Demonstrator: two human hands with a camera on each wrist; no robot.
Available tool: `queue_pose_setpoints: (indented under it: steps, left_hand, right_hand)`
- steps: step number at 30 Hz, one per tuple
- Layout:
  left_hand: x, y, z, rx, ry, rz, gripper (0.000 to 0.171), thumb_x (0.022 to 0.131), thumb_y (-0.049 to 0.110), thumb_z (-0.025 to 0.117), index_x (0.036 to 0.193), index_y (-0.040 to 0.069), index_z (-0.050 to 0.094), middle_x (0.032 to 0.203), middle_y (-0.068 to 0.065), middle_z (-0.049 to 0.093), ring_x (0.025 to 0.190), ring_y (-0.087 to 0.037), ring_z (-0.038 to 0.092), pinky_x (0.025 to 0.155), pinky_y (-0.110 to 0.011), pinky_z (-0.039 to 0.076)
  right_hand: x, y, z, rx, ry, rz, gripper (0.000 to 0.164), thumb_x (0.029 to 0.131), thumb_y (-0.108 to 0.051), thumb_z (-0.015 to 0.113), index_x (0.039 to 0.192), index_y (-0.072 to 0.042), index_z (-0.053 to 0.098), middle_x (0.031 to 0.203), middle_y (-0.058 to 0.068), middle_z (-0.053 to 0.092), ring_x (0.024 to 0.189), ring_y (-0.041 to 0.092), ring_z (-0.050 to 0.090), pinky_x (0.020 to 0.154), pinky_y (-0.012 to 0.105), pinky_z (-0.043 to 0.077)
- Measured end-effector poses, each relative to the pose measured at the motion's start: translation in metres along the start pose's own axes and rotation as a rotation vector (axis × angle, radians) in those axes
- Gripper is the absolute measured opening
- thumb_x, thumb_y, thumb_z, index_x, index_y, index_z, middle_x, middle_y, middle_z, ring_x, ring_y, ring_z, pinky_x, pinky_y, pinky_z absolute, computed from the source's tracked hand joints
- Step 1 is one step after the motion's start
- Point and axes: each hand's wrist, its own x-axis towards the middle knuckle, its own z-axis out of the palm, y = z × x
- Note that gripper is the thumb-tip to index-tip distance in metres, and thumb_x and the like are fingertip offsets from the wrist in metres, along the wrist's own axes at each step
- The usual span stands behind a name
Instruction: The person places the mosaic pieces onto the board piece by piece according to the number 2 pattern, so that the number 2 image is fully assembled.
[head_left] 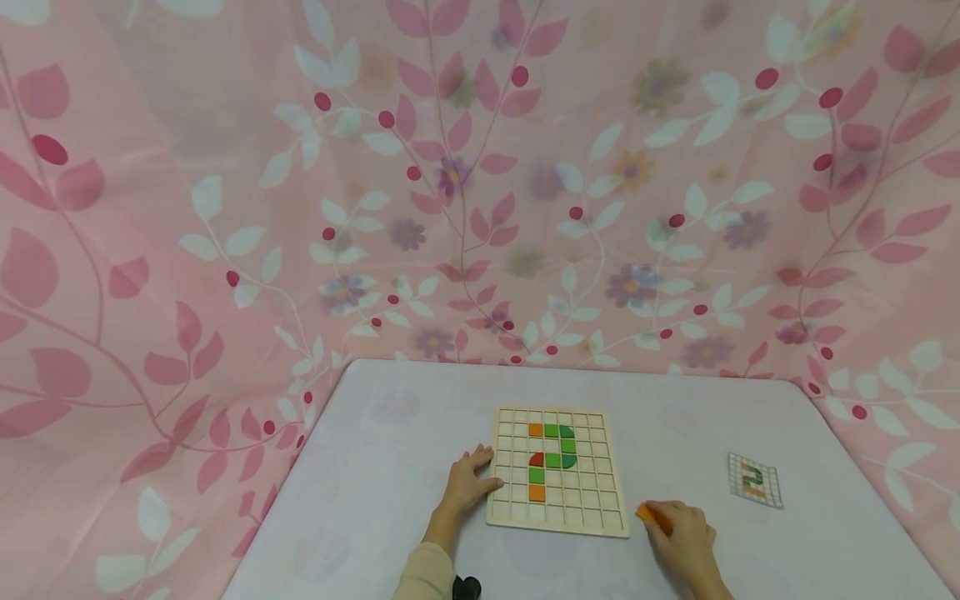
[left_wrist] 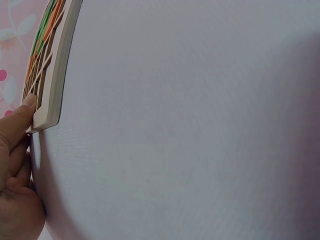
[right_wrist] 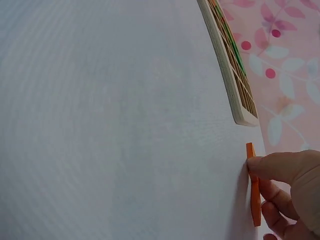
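Note:
A square wooden grid board (head_left: 555, 517) lies on the table, with green, orange and red tiles (head_left: 552, 459) set in a hooked line in its cells. At its left edge is my left hand (head_left: 467, 479), fingers spread and thumb (left_wrist: 29, 102) resting on the rim; in the left wrist view the other fingers are partly hidden behind the thumb. Just right of the board's near corner, my right hand (head_left: 682, 537) pinches a thin orange tile (right_wrist: 254, 190) between thumb and fingers. The tile stands on edge; whether it is one piece or two, I cannot tell.
A small pattern card (head_left: 754, 480) with a coloured figure on a grid lies on the right of the white-covered table (head_left: 420, 400). A dark object (head_left: 467, 588) shows beside the left sleeve. Pink floral cloth (head_left: 480, 208) hangs behind the table.

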Motion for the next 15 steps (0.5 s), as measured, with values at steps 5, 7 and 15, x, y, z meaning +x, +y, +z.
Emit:
queue_pose_setpoints:
  steps: [5, 7, 15]
  left_hand:
    - [0.000, 0.000, 0.001, -0.002, 0.001, -0.009, 0.058, 0.070, 0.006, 0.079, 0.120, -0.013, 0.056, 0.128, -0.026, 0.054, 0.128, -0.041, 0.042, 0.111, -0.055, 0.019]
    - [0.000, 0.000, 0.001, -0.004, 0.000, -0.014, 0.058, 0.070, 0.006, 0.079, 0.120, -0.013, 0.056, 0.128, -0.027, 0.053, 0.128, -0.042, 0.041, 0.111, -0.057, 0.019]
    - [0.001, 0.003, -0.001, 0.022, -0.007, -0.032, 0.058, 0.070, 0.007, 0.080, 0.120, -0.012, 0.057, 0.128, -0.026, 0.053, 0.127, -0.043, 0.042, 0.109, -0.060, 0.020]
  right_hand:
    - [0.005, -0.005, -0.002, 0.016, -0.025, 0.055, 0.032, 0.069, -0.012, 0.069, 0.098, 0.002, 0.070, 0.089, 0.018, 0.068, 0.080, 0.031, 0.059, 0.065, 0.045, 0.036]
    - [0.007, -0.009, -0.001, 0.042, 0.008, 0.042, 0.031, 0.067, -0.011, 0.070, 0.095, 0.001, 0.070, 0.087, 0.015, 0.069, 0.076, 0.027, 0.059, 0.065, 0.045, 0.037]
    - [0.019, -0.044, 0.016, 0.214, 0.057, -0.120, 0.025, 0.065, -0.006, 0.074, 0.090, -0.001, 0.072, 0.087, 0.009, 0.070, 0.080, 0.026, 0.061, 0.072, 0.048, 0.048]
